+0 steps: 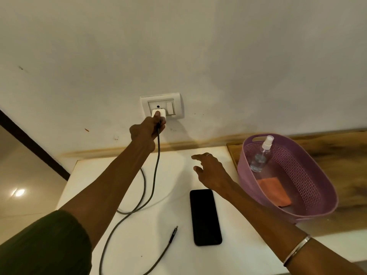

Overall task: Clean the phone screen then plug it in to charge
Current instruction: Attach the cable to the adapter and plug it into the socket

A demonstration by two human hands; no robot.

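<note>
Layout around your phone point(205, 216), flat on the table point(127, 253).

Left of the phone lies the cable end point(174, 229), loose and apart from it; the cable point(153, 187) loops further left, then climbs to the charger point(158, 113) in the wall socket point(161, 105), behind the phone, where your left hand point(147, 131) grips it. Your right hand point(211, 170) hovers just behind the phone. Right of the phone sits the basket point(317, 211), holding the spray bottle point(261, 155) behind the cloth point(275, 191).

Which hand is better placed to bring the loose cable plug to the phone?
Right. The right hand hovers open above the black phone, near the grey cable's plug; the left hand grips the white charger.
</note>
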